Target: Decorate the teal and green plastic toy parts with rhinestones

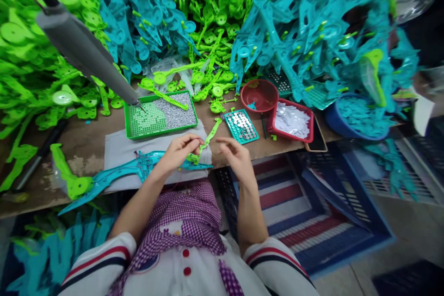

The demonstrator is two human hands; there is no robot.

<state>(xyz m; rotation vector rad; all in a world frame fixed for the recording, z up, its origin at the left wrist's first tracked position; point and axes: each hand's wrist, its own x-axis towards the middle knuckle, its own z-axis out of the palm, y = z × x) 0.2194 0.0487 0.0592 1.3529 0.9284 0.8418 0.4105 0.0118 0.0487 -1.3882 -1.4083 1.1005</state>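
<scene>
A slim lime-green plastic strip (209,137) with a round end stands tilted, its upper end leaning up and to the right over the counter's front edge, its lower end pinched in fingertips. Just beneath it, a long teal plastic blade-shaped part (138,169) lies flat on a grey cloth, its tip pointing left.

Blue basin (360,122) half under teal parts (312,23)

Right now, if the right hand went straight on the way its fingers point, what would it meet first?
Probably the green strip that the left hand holds: the right hand has its fingers pointing left toward it, with nothing between them. Depth is unclear.
</scene>
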